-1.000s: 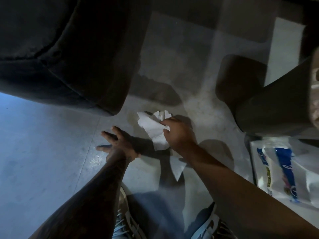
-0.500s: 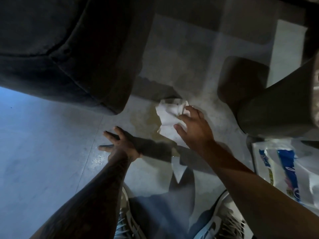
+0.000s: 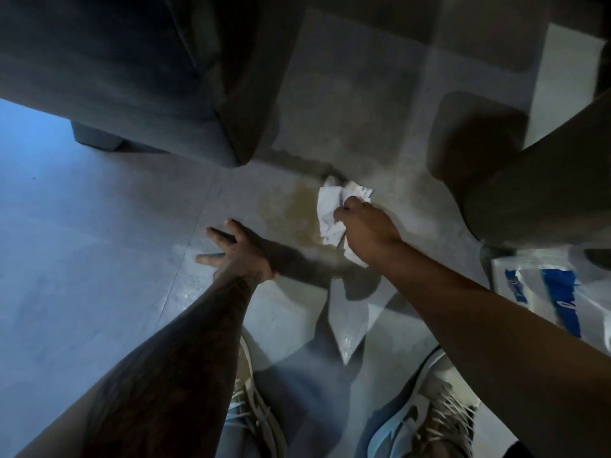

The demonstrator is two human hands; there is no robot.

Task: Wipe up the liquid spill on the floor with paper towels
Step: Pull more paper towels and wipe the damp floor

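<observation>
A crumpled white paper towel (image 3: 330, 209) lies on the grey tiled floor over a yellowish liquid spill (image 3: 294, 209). My right hand (image 3: 367, 233) grips the towel's right side, fingers curled over it, pressing it to the floor at the spill's right edge. My left hand (image 3: 234, 252) rests flat on the floor left of the spill, fingers spread, holding nothing. Part of the towel is hidden under my right hand.
A dark sofa (image 3: 148, 71) stands at the upper left, its corner close to the spill. A dark rounded piece of furniture (image 3: 535, 193) is at right. A blue-and-white paper towel pack (image 3: 545, 292) lies at right. My two shoes (image 3: 254, 408) are near the bottom.
My right hand slid the towel away from me and to the right, then curled its fingers over it. A wet yellowish streak now shows left of the towel. My left hand stayed planted.
</observation>
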